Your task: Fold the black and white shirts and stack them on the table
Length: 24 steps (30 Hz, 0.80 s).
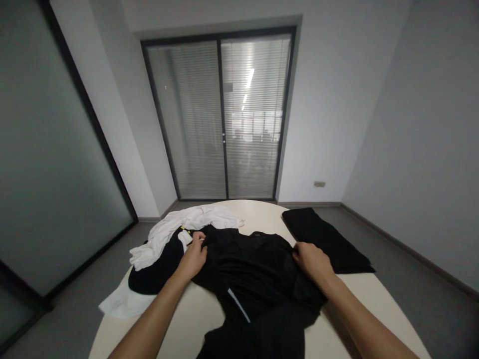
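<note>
Both forearms bare, in from the bottom edge. Left forearm (153, 314) slants up and right from lower left; right forearm (364, 316) slants up and left from lower right. Left hand (195, 255) just left of lower center, back of hand visible, fingers bent, thumb toward frame center. Right hand (313, 258) right of center, about level with left, knuckles up, fingers curled in a pinch, tips pointing left. Hands well apart.

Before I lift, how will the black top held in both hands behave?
The black top will likely flop, since it lies in loose creases. Fine wrinkles suggest thin, probably light fabric. The bunched near part may trail on the table.
</note>
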Tool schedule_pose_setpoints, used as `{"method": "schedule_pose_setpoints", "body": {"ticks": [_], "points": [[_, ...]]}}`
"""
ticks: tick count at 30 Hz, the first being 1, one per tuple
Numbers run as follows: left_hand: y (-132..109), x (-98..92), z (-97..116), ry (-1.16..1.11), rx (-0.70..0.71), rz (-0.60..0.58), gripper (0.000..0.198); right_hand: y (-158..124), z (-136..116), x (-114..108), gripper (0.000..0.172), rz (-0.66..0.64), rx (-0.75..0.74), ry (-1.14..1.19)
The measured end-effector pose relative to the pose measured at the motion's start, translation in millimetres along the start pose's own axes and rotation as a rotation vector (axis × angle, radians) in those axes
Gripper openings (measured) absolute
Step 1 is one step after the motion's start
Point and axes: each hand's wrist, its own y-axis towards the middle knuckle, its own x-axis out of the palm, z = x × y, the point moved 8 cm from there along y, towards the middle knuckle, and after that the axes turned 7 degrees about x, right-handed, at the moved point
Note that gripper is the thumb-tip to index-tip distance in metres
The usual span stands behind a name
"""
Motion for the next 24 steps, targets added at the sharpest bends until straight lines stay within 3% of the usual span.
{"method": "schedule_pose_setpoints", "body": {"ticks": [5, 8, 12, 17, 21, 24], "points": [[1.2, -9.8, 18.7, 0.093, 0.135, 0.052, 0.031, 4.6, 5.2, -16.5, 0.028, 0.092, -0.001, 0.004], [10.0, -18.9, 28.7, 0.089, 0.206, 0.154, 0.038, 11.6, 10.4, -32.1, 0.031, 0.157, 0.039, 0.005], [33.2, -23.5, 31.3, 0.088, 0.194, 0.219, 0.048, 27.5, 11.0, -54.3, 0.034, 0.195, 0.078, -0.028], [72.2, -25.4, 40.0, 0.112, 0.231, 0.179, 0.068, 59.4, 12.2, -88.5, 0.034, 0.268, 0.141, -0.046], [92.5, -12.6, 41.9, 0.083, 0.229, 0.126, 0.082, 85.8, 15.4, -98.2, 0.034, 0.294, 0.192, -0.027], [90.7, 9.3, 39.4, 0.046, 0.212, 0.094, 0.093, 102.7, 18.8, -77.9, 0.037, 0.229, 0.214, 0.04]]}}
